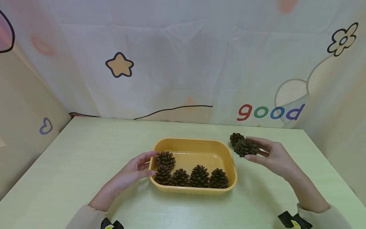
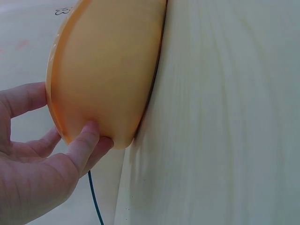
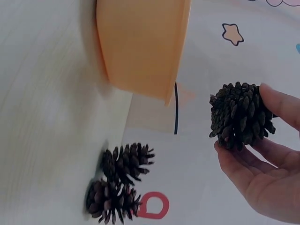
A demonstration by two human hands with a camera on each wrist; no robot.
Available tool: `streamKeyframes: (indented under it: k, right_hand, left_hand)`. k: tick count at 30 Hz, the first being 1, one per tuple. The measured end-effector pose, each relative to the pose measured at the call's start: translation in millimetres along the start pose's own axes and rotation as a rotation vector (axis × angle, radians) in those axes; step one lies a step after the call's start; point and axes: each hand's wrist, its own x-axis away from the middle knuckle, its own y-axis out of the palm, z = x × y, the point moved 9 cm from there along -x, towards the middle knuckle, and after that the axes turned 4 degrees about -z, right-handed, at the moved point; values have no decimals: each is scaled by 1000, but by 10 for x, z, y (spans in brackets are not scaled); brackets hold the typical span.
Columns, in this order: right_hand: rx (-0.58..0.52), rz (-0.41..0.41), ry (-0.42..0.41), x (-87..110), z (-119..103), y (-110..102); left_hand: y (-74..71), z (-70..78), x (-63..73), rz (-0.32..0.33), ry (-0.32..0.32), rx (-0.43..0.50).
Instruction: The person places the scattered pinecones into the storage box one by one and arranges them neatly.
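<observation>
Nearest, at the bottom edge, are two pale sleeves (image 1: 323, 218), each beside small black pieces (image 1: 294, 220) marked with yellow. The left hand (image 1: 135, 169) reaches in from the lower left, its thumb and fingers spread around the left end of a yellow tub (image 1: 193, 190), gripping it. The tub sits at the lower centre of the frame, on a pale table (image 1: 114, 136). Five pinecones (image 1: 199, 176) stand in it, two at its left end and three more along its near side. At the right, the right hand (image 1: 274, 156) pinches one held pinecone (image 3: 241, 116) between thumb and fingers, raised beside the tub. Two loose pinecones (image 3: 126, 161) rest on the table, touching, low in the right wrist view. Farthest, a wrinkled sheet (image 1: 177, 63) bears a star (image 1: 119, 65) at the upper left, a flower (image 1: 343, 39) at the upper right and the word "good" (image 1: 270, 112) at centre right.
</observation>
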Motion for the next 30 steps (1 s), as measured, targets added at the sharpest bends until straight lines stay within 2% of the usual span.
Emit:
streamKeyframes:
  k: [5,13,30]
  right_hand:
    - [-62,-27,-21,-51,-130,135]
    - [-68,-54,-88,-152,-330,291]
    - [-78,-105,-132,-364,-509,713]
  left_hand:
    - [-3,-1,7,7,-3,0]
    - [8,1,-4,-12,7,1]
    - [11,3,-10,-20,18,-2]
